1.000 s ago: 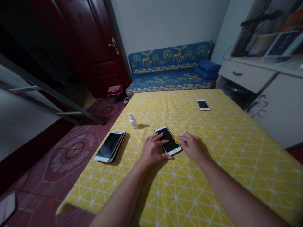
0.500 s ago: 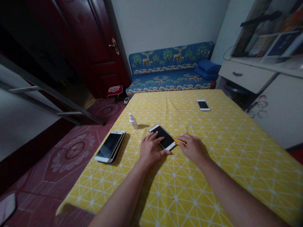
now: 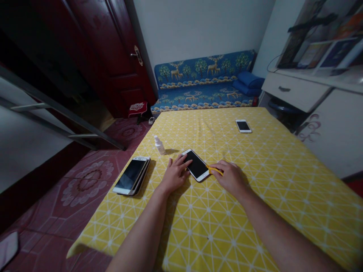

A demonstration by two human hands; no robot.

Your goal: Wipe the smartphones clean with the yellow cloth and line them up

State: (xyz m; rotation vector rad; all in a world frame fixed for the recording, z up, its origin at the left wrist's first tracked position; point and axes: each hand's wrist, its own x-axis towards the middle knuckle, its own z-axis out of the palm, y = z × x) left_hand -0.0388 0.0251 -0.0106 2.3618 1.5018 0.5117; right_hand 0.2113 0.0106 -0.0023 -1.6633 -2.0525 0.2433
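Our left hand (image 3: 175,174) lies spread and low on the table, its fingers fanned apart and their tips at the left edge of a white-framed smartphone with a black screen (image 3: 196,164). The phone lies flat and face up, angled across the tablecloth between our two hands. Our right hand (image 3: 231,178) is curled, its thumb and fingers drawn together and seeming to pinch the end of a thin yellow plastic strip (image 3: 214,170). The strip runs from those fingertips to the phone's right edge, where it touches or nearly touches; we cannot tell which.

Beneath everything lies a yellow tablecloth with a white lattice pattern (image 3: 227,234). On it, to the left of our left hand, sits a stack of slim gold-edged smartphones (image 3: 132,175). A small white plastic dropper bottle (image 3: 160,146) stands upright beyond them, and a white smartphone with a dark screen (image 3: 243,125) lies farther off near the far edge. Past the table stands a blue sofa with a deer-and-tree print (image 3: 202,81), beside a dark red wooden door (image 3: 113,56).
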